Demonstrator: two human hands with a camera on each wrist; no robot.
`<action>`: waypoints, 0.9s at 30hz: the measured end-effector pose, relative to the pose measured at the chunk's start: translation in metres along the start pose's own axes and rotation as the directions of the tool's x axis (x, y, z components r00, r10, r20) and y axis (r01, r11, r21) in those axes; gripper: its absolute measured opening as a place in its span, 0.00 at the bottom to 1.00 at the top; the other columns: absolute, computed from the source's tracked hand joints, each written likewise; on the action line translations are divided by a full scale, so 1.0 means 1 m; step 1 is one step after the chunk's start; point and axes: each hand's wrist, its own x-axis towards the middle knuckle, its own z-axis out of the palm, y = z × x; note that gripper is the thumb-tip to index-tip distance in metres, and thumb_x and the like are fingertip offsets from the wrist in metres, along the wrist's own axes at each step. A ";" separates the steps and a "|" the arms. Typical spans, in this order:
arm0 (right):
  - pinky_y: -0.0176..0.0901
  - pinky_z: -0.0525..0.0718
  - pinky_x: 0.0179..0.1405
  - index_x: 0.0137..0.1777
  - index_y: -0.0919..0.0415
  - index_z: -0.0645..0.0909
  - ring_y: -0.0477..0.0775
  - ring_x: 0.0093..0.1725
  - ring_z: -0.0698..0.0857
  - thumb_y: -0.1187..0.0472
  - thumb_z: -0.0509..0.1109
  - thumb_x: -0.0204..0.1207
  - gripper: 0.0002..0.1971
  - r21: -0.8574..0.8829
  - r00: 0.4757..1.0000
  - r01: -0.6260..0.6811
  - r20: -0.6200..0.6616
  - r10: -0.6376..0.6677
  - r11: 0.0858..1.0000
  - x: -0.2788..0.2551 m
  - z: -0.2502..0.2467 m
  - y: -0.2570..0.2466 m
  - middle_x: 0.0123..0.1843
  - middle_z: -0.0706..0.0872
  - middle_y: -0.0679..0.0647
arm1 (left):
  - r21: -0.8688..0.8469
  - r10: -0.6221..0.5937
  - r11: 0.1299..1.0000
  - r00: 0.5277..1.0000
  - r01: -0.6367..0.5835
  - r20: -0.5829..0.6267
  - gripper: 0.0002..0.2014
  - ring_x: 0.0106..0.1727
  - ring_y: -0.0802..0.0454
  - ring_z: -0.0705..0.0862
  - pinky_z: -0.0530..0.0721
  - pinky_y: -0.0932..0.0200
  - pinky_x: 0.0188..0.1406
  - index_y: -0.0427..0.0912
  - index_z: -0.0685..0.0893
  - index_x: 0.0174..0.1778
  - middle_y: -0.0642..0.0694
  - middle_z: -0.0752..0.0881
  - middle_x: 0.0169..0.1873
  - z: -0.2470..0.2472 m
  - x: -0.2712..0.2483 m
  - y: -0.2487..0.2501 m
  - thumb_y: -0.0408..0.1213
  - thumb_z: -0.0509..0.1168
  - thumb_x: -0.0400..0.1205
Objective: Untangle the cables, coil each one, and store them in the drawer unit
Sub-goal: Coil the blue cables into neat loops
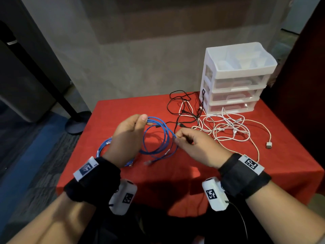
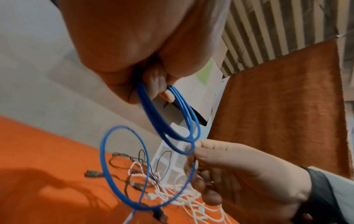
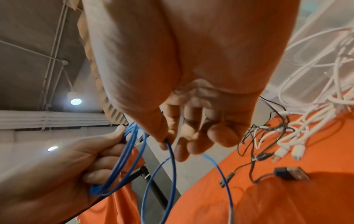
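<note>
A blue cable (image 1: 159, 136) hangs in loops above the red table. My left hand (image 1: 129, 131) grips the top of the gathered loops (image 2: 172, 121) between thumb and fingers. My right hand (image 1: 190, 143) pinches a strand of the same blue cable (image 3: 170, 153) at the coil's right side. Its free end with a clear plug (image 1: 148, 162) dangles below. A second blue coil (image 1: 103, 147) lies on the cloth under my left wrist. Tangled black cables (image 1: 182, 110) and white cables (image 1: 228, 127) lie in front of the white drawer unit (image 1: 235, 80), whose drawers are closed.
The red cloth (image 1: 175, 176) covers a small table with its edges close on all sides. A black stand with a round base (image 1: 77, 122) is on the floor at the left. A white plug (image 1: 268, 144) lies at the right, and a black USB plug (image 3: 291, 175) lies near my right hand.
</note>
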 end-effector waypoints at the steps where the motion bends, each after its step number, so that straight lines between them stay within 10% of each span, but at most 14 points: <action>1: 0.48 0.72 0.38 0.41 0.57 0.76 0.45 0.33 0.72 0.60 0.66 0.86 0.11 0.021 1.000 -0.022 -0.010 0.022 1.000 -0.001 0.004 0.000 0.32 0.73 0.49 | -0.034 -0.023 0.999 1.000 0.023 -0.016 0.18 0.29 0.64 0.72 0.73 0.64 0.34 0.49 0.81 0.35 0.60 0.78 0.26 0.005 -0.006 -0.004 0.41 0.58 0.91; 8: 0.68 0.90 0.43 0.46 0.60 0.80 0.61 0.39 0.79 0.53 0.67 0.84 0.11 0.427 0.961 -0.048 -0.227 0.159 0.903 -0.008 0.028 -0.007 0.39 0.78 0.76 | -0.505 -0.392 0.796 0.920 0.334 -0.011 0.17 0.22 0.57 0.64 0.66 0.55 0.27 0.40 0.78 0.44 0.54 0.68 0.21 0.048 -0.035 -0.009 0.45 0.54 0.93; 10: 0.60 0.91 0.43 0.50 0.66 0.81 0.59 0.41 0.79 0.61 0.66 0.88 0.09 0.484 0.951 -0.021 -0.260 0.166 0.875 -0.013 0.034 -0.015 0.42 0.79 0.79 | -0.487 -0.406 0.811 0.911 0.324 -0.070 0.17 0.26 0.55 0.68 0.71 0.48 0.35 0.42 0.78 0.44 0.49 0.71 0.24 0.054 -0.038 -0.007 0.47 0.53 0.93; 15: 0.48 0.87 0.40 0.51 0.68 0.82 0.46 0.38 0.83 0.69 0.61 0.90 0.09 0.514 0.950 0.039 -0.286 0.128 0.857 -0.026 0.043 -0.027 0.38 0.86 0.55 | -0.494 -0.441 0.807 0.887 0.324 -0.138 0.21 0.37 0.54 0.83 0.88 0.39 0.48 0.49 0.81 0.40 0.45 0.82 0.36 0.056 -0.028 -0.006 0.60 0.55 0.88; 19: 0.40 0.86 0.38 0.52 0.63 0.83 0.49 0.35 0.86 0.71 0.59 0.90 0.11 0.519 0.974 -0.005 -0.191 0.122 0.855 -0.032 0.038 -0.028 0.38 0.87 0.58 | -0.590 -0.480 0.704 0.877 0.395 0.014 0.18 0.33 0.56 0.80 0.77 0.60 0.28 0.47 0.78 0.42 0.51 0.82 0.37 0.049 -0.022 0.000 0.51 0.52 0.92; 23: 0.48 0.86 0.37 0.52 0.61 0.84 0.50 0.36 0.86 0.68 0.60 0.90 0.10 0.515 0.985 -0.057 -0.111 0.133 0.855 -0.035 0.032 -0.025 0.37 0.88 0.53 | -0.529 -0.395 0.774 0.918 0.349 0.029 0.18 0.24 0.58 0.66 0.65 0.63 0.20 0.47 0.78 0.43 0.51 0.77 0.33 0.042 -0.023 -0.003 0.53 0.52 0.92; 27: 0.44 0.81 0.38 0.50 0.57 0.85 0.49 0.36 0.82 0.63 0.67 0.87 0.06 0.356 0.907 0.025 -0.401 0.128 0.934 -0.033 0.021 -0.017 0.40 0.87 0.58 | -0.332 -0.231 0.920 0.972 0.206 -0.038 0.18 0.27 0.54 0.67 0.68 0.51 0.30 0.57 0.78 0.37 0.58 0.74 0.28 0.032 -0.024 -0.006 0.58 0.53 0.88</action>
